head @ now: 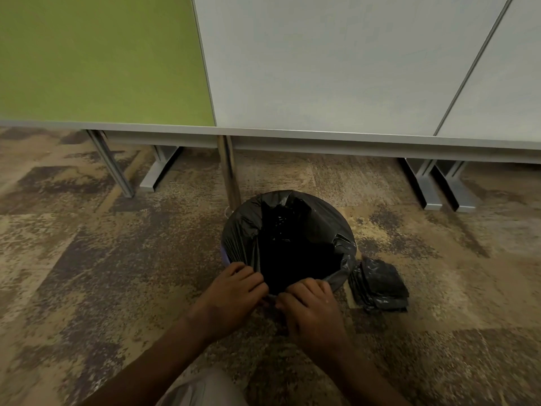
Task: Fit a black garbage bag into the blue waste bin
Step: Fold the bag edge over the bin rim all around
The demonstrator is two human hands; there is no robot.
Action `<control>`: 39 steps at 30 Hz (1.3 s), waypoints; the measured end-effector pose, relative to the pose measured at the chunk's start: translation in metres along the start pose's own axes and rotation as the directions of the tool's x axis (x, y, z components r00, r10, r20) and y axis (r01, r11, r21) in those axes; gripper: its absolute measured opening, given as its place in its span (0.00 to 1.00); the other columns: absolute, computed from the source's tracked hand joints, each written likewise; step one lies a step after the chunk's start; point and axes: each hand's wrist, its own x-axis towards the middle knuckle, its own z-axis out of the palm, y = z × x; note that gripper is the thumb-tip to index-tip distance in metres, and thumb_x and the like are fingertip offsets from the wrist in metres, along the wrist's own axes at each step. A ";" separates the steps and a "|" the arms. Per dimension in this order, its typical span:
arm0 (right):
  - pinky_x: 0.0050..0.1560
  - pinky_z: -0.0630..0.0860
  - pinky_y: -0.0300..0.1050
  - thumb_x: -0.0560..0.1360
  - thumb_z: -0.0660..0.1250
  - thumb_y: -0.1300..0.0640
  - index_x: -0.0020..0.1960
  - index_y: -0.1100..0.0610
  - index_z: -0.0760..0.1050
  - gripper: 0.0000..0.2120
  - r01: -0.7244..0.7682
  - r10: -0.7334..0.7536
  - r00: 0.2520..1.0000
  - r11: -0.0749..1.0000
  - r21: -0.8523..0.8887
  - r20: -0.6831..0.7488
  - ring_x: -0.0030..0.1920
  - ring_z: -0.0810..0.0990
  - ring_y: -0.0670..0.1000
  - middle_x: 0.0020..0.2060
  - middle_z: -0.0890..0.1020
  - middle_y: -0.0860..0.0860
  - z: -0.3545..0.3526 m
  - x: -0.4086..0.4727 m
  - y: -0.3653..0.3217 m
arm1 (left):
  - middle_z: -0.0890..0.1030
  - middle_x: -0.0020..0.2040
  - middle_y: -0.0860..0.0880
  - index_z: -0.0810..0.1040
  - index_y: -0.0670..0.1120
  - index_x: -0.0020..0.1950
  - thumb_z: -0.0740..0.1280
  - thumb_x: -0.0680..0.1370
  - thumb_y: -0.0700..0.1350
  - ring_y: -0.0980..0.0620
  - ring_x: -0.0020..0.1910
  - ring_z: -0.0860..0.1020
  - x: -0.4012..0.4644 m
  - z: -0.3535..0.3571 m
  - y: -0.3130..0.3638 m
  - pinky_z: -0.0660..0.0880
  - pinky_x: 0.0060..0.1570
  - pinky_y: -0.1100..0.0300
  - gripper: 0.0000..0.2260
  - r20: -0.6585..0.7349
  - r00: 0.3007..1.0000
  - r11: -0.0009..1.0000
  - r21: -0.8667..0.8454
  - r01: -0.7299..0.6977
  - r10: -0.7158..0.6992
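The blue waste bin (224, 256) is seen standing on the patterned carpet (87, 259), just in front of a chrome leg (229, 174) of the office partition (336, 63). Only a thin sliver of blue is visible at the bin's left side; the rest is covered by the black garbage bag (292, 230), which has already been dropped inside and opened out. The bag's mouth has been folded over the rim along the far edge, the left side and the right side, where the plastic is gathered in loose creases.

The near edge is what is being worked on. The left hand (231, 297) is closed with its grip pinching the bag's hem at the near-left of the rim, and the right hand (313, 309) is likewise curled, its grip nipping the plastic just beside the left hand. The two hands are nearly touching.

A stack of folded spare bags (379, 285) is lying on the carpet just to the right of the bin.

The task is judged to be nearly complete: the remaining work appears to be pulling the near section of hem down over the rim and smoothing the slack, after which the bag would be seated all round.
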 end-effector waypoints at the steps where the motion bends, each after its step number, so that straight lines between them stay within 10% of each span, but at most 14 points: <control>1: 0.50 0.66 0.45 0.80 0.67 0.53 0.52 0.54 0.83 0.08 0.016 -0.016 1.000 1.000 -0.008 0.003 0.48 0.76 0.50 0.46 0.84 0.49 0.001 0.000 -0.001 | 0.80 0.45 0.50 0.81 0.48 0.50 0.78 0.74 0.46 0.49 0.45 0.75 -0.001 0.000 0.001 0.70 0.56 0.54 0.09 -0.006 1.000 1.000 0.010 -0.003 0.003; 9: 0.56 0.67 0.47 0.77 0.67 0.52 0.60 0.53 0.74 0.13 0.065 -0.060 0.995 0.996 -0.068 0.074 0.54 0.75 0.52 0.52 0.81 0.50 0.007 -0.014 0.005 | 0.83 0.47 0.48 0.84 0.46 0.48 0.71 0.78 0.41 0.46 0.45 0.80 -0.009 0.002 0.009 0.76 0.51 0.53 0.02 -0.117 0.991 0.997 0.046 -0.063 0.068; 21: 0.57 0.68 0.52 0.71 0.81 0.54 0.51 0.53 0.86 0.10 0.047 -0.039 0.997 0.993 -0.108 0.071 0.56 0.76 0.53 0.51 0.85 0.51 0.003 -0.020 0.002 | 0.84 0.46 0.45 0.84 0.45 0.46 0.65 0.80 0.39 0.44 0.48 0.82 -0.016 0.006 0.011 0.75 0.49 0.53 0.09 -0.219 0.971 0.990 0.123 -0.066 0.092; 25: 0.54 0.69 0.51 0.75 0.78 0.48 0.53 0.50 0.87 0.09 0.016 -0.016 1.000 0.999 -0.047 -0.005 0.50 0.79 0.50 0.49 0.86 0.47 -0.002 -0.016 0.005 | 0.84 0.46 0.48 0.86 0.45 0.52 0.68 0.81 0.54 0.50 0.47 0.80 -0.018 0.001 0.010 0.72 0.49 0.59 0.13 -0.252 0.951 0.980 -0.135 0.146 -0.177; 29: 0.51 0.71 0.49 0.82 0.69 0.48 0.55 0.53 0.87 0.11 -0.041 0.043 0.997 0.999 0.034 -0.070 0.45 0.80 0.50 0.43 0.85 0.45 -0.003 0.002 0.003 | 0.81 0.45 0.57 0.84 0.51 0.52 0.70 0.80 0.57 0.62 0.45 0.77 -0.008 -0.008 0.007 0.74 0.49 0.68 0.10 -0.154 0.562 0.537 -0.573 0.620 -0.813; 31: 0.47 0.71 0.47 0.83 0.67 0.48 0.54 0.54 0.87 0.12 -0.049 0.051 0.997 0.998 0.041 -0.054 0.43 0.79 0.50 0.42 0.84 0.46 0.003 0.010 0.001 | 0.82 0.42 0.53 0.82 0.51 0.47 0.74 0.79 0.49 0.58 0.42 0.80 -0.002 -0.008 -0.001 0.77 0.42 0.58 0.04 -0.020 0.326 0.257 -0.662 0.704 -0.945; 33: 0.43 0.72 0.47 0.82 0.68 0.47 0.54 0.54 0.86 0.12 -0.071 0.071 0.997 0.997 0.033 -0.015 0.42 0.78 0.50 0.41 0.84 0.47 0.009 0.017 0.000 | 0.83 0.40 0.53 0.82 0.51 0.44 0.75 0.79 0.46 0.59 0.40 0.80 -0.001 -0.003 -0.009 0.74 0.40 0.61 0.05 0.093 0.255 0.126 -0.679 0.723 -0.962; 36: 0.41 0.73 0.46 0.79 0.69 0.41 0.54 0.52 0.86 0.16 -0.114 0.113 0.993 0.993 0.026 0.038 0.42 0.77 0.49 0.41 0.83 0.47 0.016 0.021 -0.002 | 0.82 0.43 0.54 0.82 0.55 0.46 0.73 0.79 0.42 0.62 0.40 0.79 -0.002 0.003 -0.015 0.71 0.38 0.75 0.07 0.049 0.382 0.277 -0.604 0.747 -0.923; 39: 0.39 0.75 0.48 0.77 0.70 0.38 0.50 0.52 0.86 0.18 -0.114 0.112 0.991 0.993 0.019 0.067 0.40 0.78 0.51 0.40 0.81 0.48 0.020 0.021 -0.003 | 0.79 0.50 0.52 0.87 0.53 0.54 0.68 0.80 0.43 0.56 0.45 0.78 -0.005 0.005 -0.026 0.76 0.43 0.65 0.09 -0.023 0.640 0.588 -0.421 0.691 -0.768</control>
